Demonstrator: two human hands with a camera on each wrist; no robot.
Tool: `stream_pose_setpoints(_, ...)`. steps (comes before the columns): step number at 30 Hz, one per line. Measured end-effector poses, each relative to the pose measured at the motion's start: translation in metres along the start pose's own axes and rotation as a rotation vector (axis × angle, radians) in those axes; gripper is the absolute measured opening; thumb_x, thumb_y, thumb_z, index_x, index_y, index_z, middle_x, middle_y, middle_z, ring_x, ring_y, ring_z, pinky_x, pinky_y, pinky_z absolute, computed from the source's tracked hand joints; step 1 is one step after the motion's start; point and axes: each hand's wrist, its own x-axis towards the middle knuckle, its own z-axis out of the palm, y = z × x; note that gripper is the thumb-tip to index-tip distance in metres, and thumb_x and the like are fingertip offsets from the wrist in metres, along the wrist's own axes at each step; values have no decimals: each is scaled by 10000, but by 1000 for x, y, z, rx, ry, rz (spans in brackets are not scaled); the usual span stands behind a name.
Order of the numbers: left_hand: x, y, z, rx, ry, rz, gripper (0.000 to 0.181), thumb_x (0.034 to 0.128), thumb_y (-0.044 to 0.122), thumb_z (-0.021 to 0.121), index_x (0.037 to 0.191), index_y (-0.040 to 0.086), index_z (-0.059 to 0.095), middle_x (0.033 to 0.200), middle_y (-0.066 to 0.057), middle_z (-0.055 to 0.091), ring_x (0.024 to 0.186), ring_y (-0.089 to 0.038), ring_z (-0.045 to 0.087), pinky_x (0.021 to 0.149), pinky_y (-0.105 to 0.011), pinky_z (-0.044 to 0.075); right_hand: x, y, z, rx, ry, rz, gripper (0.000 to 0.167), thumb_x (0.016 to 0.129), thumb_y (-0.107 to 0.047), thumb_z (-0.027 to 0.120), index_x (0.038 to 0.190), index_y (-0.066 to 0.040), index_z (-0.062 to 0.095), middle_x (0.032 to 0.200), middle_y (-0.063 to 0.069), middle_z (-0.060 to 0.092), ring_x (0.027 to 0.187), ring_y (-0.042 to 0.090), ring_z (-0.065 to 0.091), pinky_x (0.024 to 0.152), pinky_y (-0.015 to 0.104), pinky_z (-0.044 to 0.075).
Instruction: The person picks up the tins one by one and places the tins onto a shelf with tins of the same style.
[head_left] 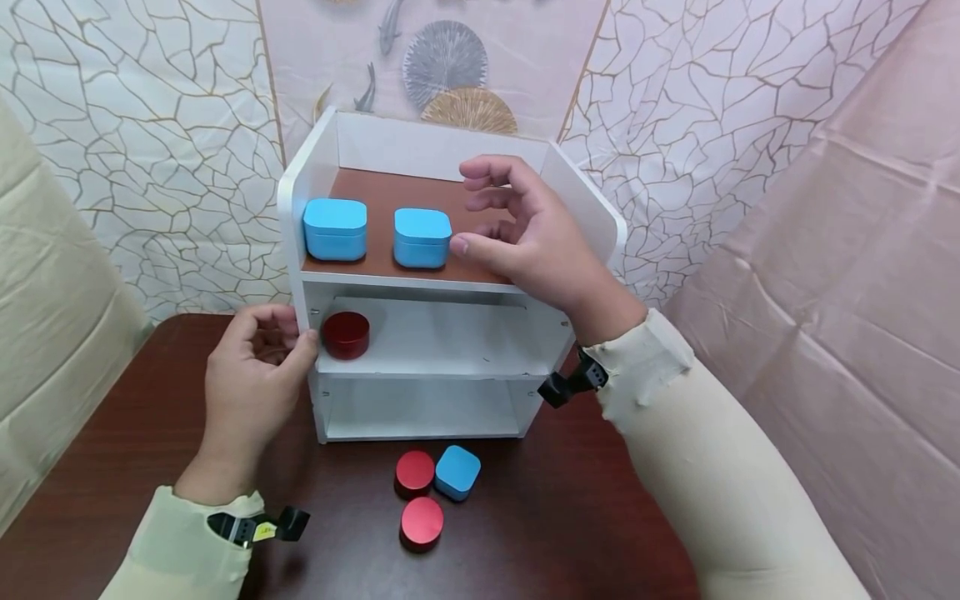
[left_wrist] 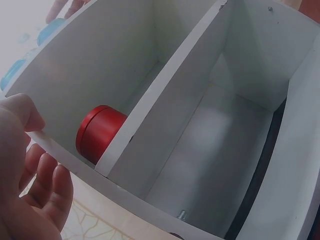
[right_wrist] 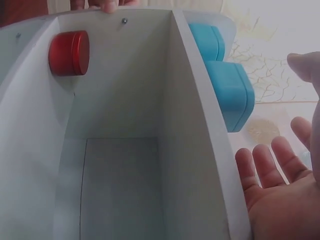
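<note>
A small white shelf unit (head_left: 438,284) stands on the table, with a brown top board. My left hand (head_left: 253,379) pinches its left side panel, thumb at the front edge and fingers on the outer face. On the top board sit two blue rounded-square tins, one at the left end (head_left: 335,231) and one near the middle (head_left: 422,239). Just right of the middle tin, my right hand (head_left: 528,233) is held with relaxed, parted fingers and nothing in them; the right wrist view shows a gap to the tin. A round red tin (left_wrist: 102,132) stands at the left of the middle shelf.
In front of the unit, two round red tins (head_left: 415,474) (head_left: 422,523) and a blue tin (head_left: 457,472) lie close together on the dark wooden table (head_left: 570,517). Patterned cloth (head_left: 187,150) hangs behind, and plain cloth (head_left: 840,250) hangs on the right.
</note>
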Motion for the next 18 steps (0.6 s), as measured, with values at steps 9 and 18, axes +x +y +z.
stream_pose_setpoints(9, 0, -2, 0, -7, -1, 14, 333, 1032, 228, 795, 1331, 130, 683, 1109, 20, 662, 1009, -147, 608, 785, -100, 511, -15, -1, -4, 29, 1, -18, 638, 919, -21, 844, 1496, -94, 582, 1434, 69, 583, 1347, 352, 589, 1041, 373, 591)
stream_pose_setpoints(18, 0, -2, -1, 4, -4, 34, 328, 1031, 230, 788, 1322, 122, 681, 1089, 30, 663, 988, -149, 614, 769, -103, 514, -35, 2, -3, 73, -1, -74, 614, 918, 54, 794, 1485, -34, 576, 1399, 64, 614, 1316, 340, 594, 1020, 354, 600)
